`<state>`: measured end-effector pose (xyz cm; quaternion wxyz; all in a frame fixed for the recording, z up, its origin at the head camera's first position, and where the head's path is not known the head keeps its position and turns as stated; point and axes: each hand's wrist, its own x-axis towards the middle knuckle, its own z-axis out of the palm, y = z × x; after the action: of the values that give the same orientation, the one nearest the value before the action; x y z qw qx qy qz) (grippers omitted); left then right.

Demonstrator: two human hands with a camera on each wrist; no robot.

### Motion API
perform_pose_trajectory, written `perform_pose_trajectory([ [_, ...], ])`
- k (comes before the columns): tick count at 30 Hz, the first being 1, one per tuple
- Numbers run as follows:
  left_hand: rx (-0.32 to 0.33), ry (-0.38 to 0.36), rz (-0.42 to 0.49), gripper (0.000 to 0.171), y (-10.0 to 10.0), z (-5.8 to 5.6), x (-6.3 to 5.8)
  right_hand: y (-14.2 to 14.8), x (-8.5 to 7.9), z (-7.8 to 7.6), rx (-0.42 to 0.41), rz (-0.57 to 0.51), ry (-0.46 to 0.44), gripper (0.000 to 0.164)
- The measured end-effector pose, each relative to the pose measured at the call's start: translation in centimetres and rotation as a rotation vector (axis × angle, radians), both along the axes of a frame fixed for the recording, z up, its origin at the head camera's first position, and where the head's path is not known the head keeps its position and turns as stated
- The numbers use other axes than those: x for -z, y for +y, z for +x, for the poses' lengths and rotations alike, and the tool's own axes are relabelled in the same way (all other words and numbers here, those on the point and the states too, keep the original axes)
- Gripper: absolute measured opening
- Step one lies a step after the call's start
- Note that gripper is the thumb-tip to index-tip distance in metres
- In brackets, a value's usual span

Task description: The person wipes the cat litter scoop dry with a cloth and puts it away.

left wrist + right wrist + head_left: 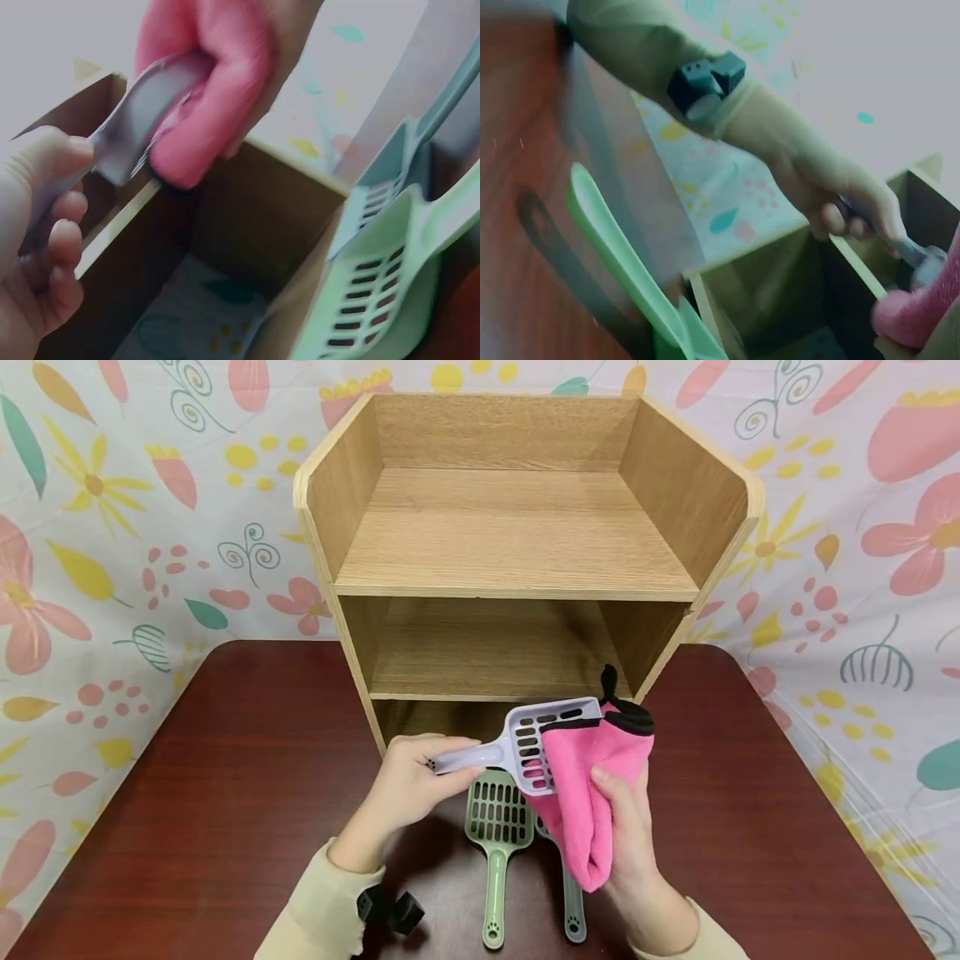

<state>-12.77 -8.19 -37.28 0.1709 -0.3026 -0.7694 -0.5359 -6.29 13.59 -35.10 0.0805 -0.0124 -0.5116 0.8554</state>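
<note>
Your left hand (412,781) grips the lilac scoop (502,752) between your hands, your right hand (632,835) holds the pink cloth (579,793) against it, and this apparent wiping next calls for even strokes.

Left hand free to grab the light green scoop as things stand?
Probably not: the left hand grips the lavender scoop, though the light green scoop lies nearby, its handle uncovered.

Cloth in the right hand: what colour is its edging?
Black edging on the pink cloth, clearest in the head view.
</note>
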Motion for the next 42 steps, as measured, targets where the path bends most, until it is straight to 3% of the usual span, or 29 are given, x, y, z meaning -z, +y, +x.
perform_pose_trajectory([
  [5, -0.066, 0.165, -0.014, 0.022, 1.8, 0.8, 0.4, -1.6, 0.4, 0.0, 0.139, -0.131, -0.038, 0.051],
  [8, -0.084, 0.233, -0.018, 0.021, 2.6, 1.2, 0.7, -2.2, 0.7, -0.2, 0.236, -0.112, -0.054, 0.063],
  [10, -0.083, 0.278, -0.027, 0.02, 2.9, 1.3, 1.0, -2.2, 0.8, -0.4, 0.256, -0.107, -0.077, 0.065],
  [19, -0.11, 0.473, -0.132, 0.023, 3.1, 1.3, 0.7, -0.7, 0.9, -1.8, 0.348, -0.087, -0.111, 0.05],
  [23, -0.102, 0.477, -0.133, 0.024, 2.7, 1.1, 0.6, 0.0, 0.9, -2.2, 0.395, -0.085, -0.093, 0.045],
  [27, -0.099, 0.427, -0.104, 0.023, 2.7, 1.1, 0.8, 0.0, 1.0, -2.3, 0.398, -0.1, -0.078, 0.043],
  [30, -0.106, 0.4, -0.081, 0.022, 3.2, 1.4, 1.1, -0.4, 1.1, -2.2, 0.375, -0.121, -0.062, 0.046],
  [36, -0.131, 0.417, -0.048, 0.019, 4.3, 1.8, 1.9, -1.7, 1.5, -1.3, 0.294, -0.129, -0.06, 0.054],
  [42, -0.169, 0.421, -0.097, 0.02, 4.5, 1.8, 2.2, -2.1, 1.7, -0.9, 0.241, -0.086, -0.098, 0.06],
])
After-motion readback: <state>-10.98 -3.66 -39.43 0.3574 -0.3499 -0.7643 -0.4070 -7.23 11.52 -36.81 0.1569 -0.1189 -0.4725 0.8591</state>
